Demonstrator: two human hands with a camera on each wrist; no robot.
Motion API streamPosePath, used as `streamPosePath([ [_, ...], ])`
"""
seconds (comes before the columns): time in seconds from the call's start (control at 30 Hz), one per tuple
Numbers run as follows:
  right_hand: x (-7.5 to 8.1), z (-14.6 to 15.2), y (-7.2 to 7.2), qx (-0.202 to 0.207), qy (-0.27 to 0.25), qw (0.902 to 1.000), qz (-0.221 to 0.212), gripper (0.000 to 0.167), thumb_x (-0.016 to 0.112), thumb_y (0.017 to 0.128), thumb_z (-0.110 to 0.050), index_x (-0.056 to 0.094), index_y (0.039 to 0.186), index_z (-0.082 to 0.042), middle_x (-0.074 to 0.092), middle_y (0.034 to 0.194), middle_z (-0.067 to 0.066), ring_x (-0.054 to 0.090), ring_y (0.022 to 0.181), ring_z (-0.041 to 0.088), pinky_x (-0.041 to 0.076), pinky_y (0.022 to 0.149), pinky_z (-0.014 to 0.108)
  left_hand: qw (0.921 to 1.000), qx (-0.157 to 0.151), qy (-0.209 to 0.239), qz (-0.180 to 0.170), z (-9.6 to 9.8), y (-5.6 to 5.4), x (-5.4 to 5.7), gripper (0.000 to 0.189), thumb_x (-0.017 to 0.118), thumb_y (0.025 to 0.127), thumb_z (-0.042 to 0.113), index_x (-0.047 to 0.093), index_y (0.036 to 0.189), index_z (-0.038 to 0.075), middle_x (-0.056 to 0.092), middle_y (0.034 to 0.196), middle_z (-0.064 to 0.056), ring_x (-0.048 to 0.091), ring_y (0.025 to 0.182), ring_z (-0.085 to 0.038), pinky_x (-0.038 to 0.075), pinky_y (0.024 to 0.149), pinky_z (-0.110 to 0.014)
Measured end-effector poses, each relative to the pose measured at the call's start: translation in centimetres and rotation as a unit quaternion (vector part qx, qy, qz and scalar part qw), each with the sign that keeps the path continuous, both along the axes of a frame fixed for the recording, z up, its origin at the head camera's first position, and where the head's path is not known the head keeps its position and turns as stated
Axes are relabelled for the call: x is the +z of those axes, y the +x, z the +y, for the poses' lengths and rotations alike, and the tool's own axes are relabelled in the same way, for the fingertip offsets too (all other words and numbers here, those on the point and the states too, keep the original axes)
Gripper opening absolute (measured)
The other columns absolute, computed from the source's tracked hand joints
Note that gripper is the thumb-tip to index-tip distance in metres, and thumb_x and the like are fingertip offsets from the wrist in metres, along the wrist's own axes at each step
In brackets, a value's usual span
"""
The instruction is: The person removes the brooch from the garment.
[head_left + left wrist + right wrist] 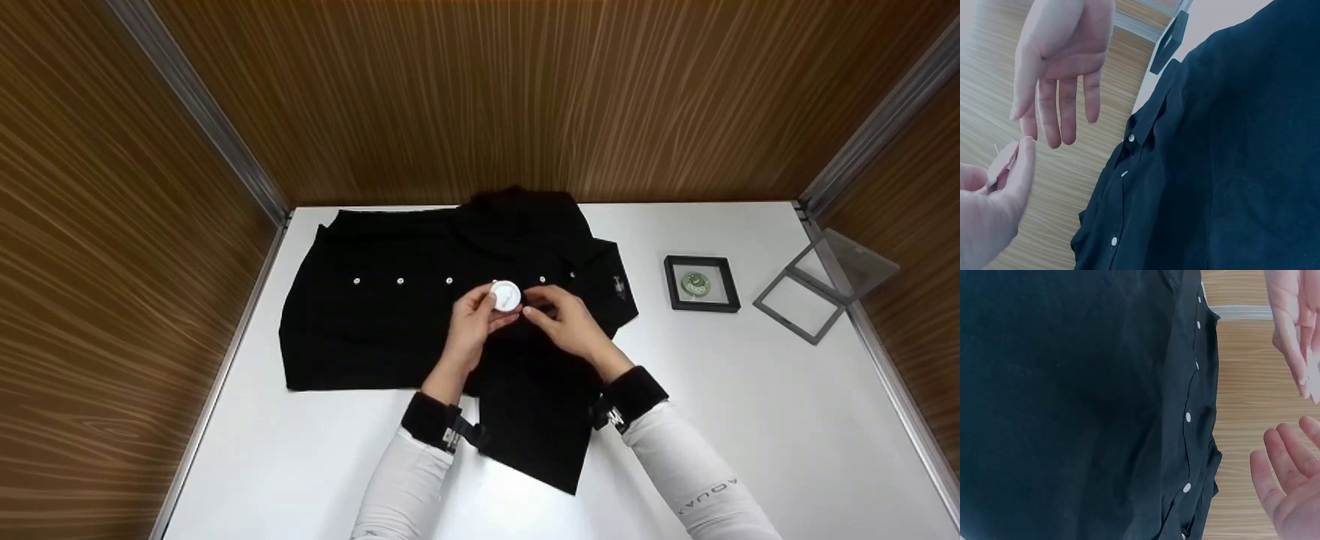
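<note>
Between its thumb and fingers, my left hand [470, 319] pinches a small round white disc [505, 296], held above a black shirt [375, 330]. The disc has a paler mark on its face; its exact kind is unclear. In the left wrist view the disc [1004, 163] shows edge-on, with a thin pale strand sticking up from it. Just right of the disc, my right hand [566, 322] hovers with thumb and fingers apart and nothing visible between them. The right wrist view shows this hand's fingers [1280, 455] relaxed and spread. White buttons [400, 281] run along the shirt's front.
A black square frame [701, 306] with a green round piece [696, 283] inside lies on the white table [780, 397], right of the shirt. Farther right, an opened grey frame [817, 285] leans against the side wall. Wood-patterned panels [450, 97] enclose the table.
</note>
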State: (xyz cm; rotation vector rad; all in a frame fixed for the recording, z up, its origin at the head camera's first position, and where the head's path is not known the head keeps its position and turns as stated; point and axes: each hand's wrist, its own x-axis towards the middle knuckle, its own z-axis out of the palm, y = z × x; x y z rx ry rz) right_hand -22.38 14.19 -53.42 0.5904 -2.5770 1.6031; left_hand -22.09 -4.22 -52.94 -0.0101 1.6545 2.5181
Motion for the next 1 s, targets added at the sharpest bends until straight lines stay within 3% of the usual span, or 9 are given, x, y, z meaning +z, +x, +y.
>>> streamPosePath([
  [0.13,-0.2,-0.5,0.1,-0.004,-0.006,1.0000,-0.002,0.028,0.068,0.094,-0.013,0.065,0.117,0.002,0.066,0.108,0.012,0.065,0.097,0.022,0.056,0.079,0.035,0.9963,0.031,-0.080,0.011,0.0,0.0,-0.1,0.027,0.050,0.099,-0.002,0.058,0.123,-0.013,0.068,0.102,-0.017,0.070,0.077,-0.020,0.058,0.073,-0.036],
  [0.23,-0.2,-0.8,0.2,-0.015,-0.011,0.9998,-0.004,0.027,0.069,0.093,-0.013,0.066,0.115,0.002,0.067,0.103,0.011,0.067,0.093,0.021,0.056,0.078,0.035,0.9926,0.041,-0.112,0.021,-0.1,0.0,-0.2,0.026,0.056,0.096,-0.002,0.060,0.120,-0.012,0.070,0.099,-0.019,0.070,0.075,-0.025,0.058,0.069,-0.036],
  [0.43,0.0,-1.1,0.1,-0.049,-0.005,0.9988,0.005,0.023,0.071,0.092,-0.013,0.068,0.110,0.001,0.069,0.091,0.008,0.067,0.080,0.018,0.055,0.073,0.033,0.9902,0.034,-0.134,0.019,0.0,0.2,0.3,0.023,0.063,0.091,-0.004,0.063,0.112,-0.013,0.071,0.096,-0.024,0.071,0.079,-0.036,0.058,0.070,-0.040],
  [0.7,0.2,-1.4,0.1,-0.066,-0.019,0.9976,0.000,0.020,0.068,0.093,-0.010,0.069,0.108,0.003,0.071,0.086,0.008,0.067,0.069,0.017,0.054,0.063,0.027,0.9885,0.038,-0.145,0.020,0.4,0.3,-0.2,0.016,0.065,0.091,-0.001,0.066,0.104,-0.010,0.072,0.090,-0.020,0.072,0.075,-0.032,0.057,0.073,-0.048],
  [1.0,0.3,-1.4,0.2,-0.071,-0.029,0.9969,-0.016,0.020,0.067,0.094,-0.010,0.069,0.108,0.004,0.071,0.084,0.009,0.067,0.066,0.024,0.053,0.060,0.025,0.9825,0.044,-0.178,0.033,0.5,0.3,-0.3,0.016,0.068,0.091,0.004,0.070,0.100,-0.009,0.071,0.084,-0.016,0.068,0.071,-0.023,0.058,0.067,-0.034],
])
